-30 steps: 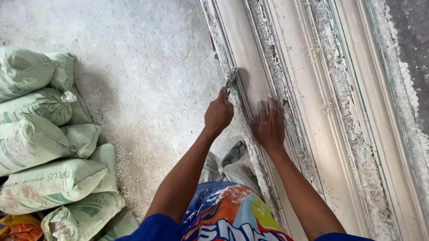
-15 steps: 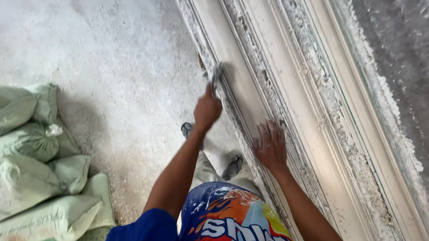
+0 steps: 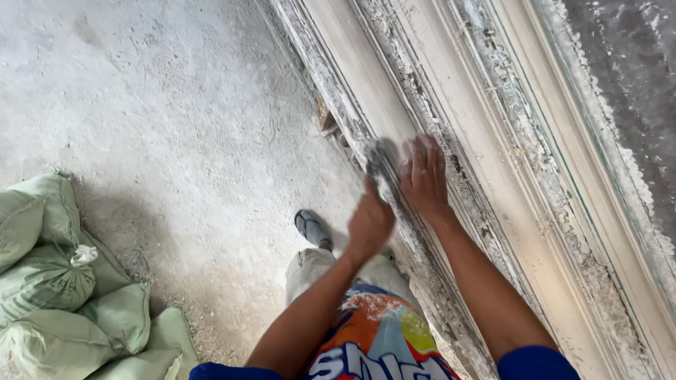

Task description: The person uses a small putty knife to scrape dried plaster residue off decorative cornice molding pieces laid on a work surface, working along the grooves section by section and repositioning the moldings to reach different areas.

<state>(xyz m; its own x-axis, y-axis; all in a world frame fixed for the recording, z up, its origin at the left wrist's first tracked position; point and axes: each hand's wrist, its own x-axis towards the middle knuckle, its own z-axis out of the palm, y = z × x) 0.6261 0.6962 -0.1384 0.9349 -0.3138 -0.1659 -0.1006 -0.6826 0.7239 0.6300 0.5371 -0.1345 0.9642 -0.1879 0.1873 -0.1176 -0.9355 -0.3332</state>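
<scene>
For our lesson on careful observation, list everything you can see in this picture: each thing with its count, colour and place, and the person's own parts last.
Sacks: several stacked, pale green, lower left on the floor.
Floor: one, grey dusty concrete, left half of the view.
Moulding: one long ridged run, off-white with crusted plaster, running diagonally across the right half.
Scraper: one, grey blurred blade, on the moulding's left edge, in the left hand's grip.
Shoe: one, dark grey, on the floor below the hands.
Trousers: pale, dusty, bottom centre.
Shirt: one, multicoloured front with blue sleeves, bottom edge.
Left hand: closed on the scraper's handle.
Right hand: flat, fingers spread on the moulding.
</scene>
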